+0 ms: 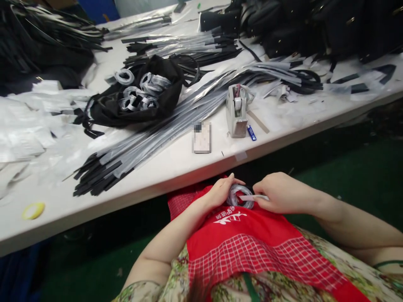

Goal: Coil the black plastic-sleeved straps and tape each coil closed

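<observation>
Over my lap, against the red apron [217, 241], is a coiled strap in clear plastic [232, 196]. My left hand [219, 192] grips this coil from its left side, fingers along the far rim. On the coil's right, my right hand [281, 193] is closed, pinching a narrow whitish strip [252, 197] that crosses the coil's opening. Whether that strip is the strap's end or a separate piece, I cannot tell. On the table, a black fabric bag [105, 110] holds several similar coils [154, 83].
The white table [176, 167] edge runs just beyond my hands. On it are a tape dispenser [237, 113], a blue small packet [252, 133], a blurred pale rectangle [202, 140], long plastic-sleeved black straps [151, 138], a yellow ring [33, 210] and black bags [292, 29].
</observation>
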A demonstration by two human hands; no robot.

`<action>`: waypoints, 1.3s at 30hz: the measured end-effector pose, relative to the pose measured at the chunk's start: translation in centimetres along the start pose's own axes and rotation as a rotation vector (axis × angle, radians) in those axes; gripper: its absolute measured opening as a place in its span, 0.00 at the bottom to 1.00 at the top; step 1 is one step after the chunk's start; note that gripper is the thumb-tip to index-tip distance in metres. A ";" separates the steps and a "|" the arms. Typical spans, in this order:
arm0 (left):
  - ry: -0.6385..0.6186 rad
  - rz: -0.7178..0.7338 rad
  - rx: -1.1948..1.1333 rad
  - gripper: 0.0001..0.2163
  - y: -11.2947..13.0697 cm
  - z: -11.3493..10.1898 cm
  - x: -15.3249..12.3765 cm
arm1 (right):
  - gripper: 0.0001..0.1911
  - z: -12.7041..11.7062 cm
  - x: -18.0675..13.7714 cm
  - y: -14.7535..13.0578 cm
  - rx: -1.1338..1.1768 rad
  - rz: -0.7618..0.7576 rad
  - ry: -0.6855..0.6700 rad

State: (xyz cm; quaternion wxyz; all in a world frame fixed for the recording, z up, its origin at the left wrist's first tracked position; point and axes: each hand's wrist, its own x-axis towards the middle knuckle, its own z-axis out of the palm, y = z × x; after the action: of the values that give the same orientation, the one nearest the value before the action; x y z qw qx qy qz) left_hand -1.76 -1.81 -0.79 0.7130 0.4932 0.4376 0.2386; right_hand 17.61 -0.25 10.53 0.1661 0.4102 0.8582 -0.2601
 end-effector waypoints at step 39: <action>0.282 0.285 0.362 0.06 0.9 1.7 -2.2 | 0.19 10.6 5.0 1.9 1.360 0.270 0.461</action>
State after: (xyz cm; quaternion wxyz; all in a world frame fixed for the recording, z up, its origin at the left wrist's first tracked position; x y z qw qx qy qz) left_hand -1.28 -3.95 1.11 0.5044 0.6312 0.4942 0.3210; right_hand 16.84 -2.29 -1.12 -0.2798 0.5692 0.4622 -0.6198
